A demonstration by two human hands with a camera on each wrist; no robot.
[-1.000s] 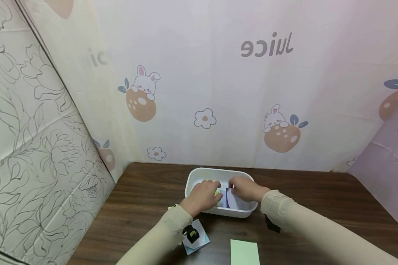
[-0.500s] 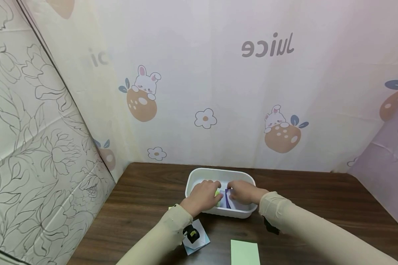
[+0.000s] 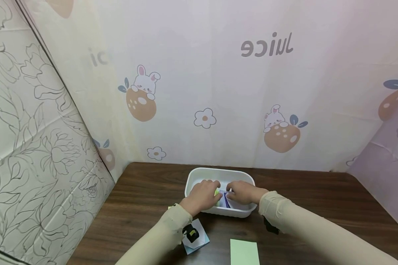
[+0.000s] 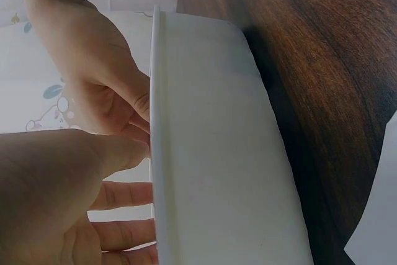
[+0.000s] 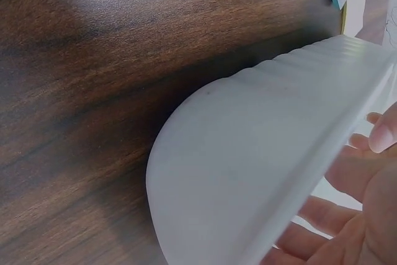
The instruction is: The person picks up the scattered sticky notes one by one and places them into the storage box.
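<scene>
step in hand (est.): positioning purple-edged card (image 3: 228, 202), located inside white bin (image 3: 215, 211), at r. hand (image 3: 243, 192). r. fingers bent; pinch can't be confirmed. l. hand (image 3: 201, 195) over bin: fingers spread, tips hidden, hold can't be confirmed. next move prob. calls for aligning card w/o disturbing yellow-green item (image 3: 217, 193).

The tub (image 3: 228, 212) sits on the table (image 3: 302, 209), with the curtain (image 3: 199, 88) behind it. In the tub, papers (image 3: 223, 200) lie between the left hand (image 3: 203, 196) and the right hand (image 3: 243, 192). Before it, a paper stack (image 3: 202, 235) lies left, a sheet (image 3: 244, 252) right.
</scene>
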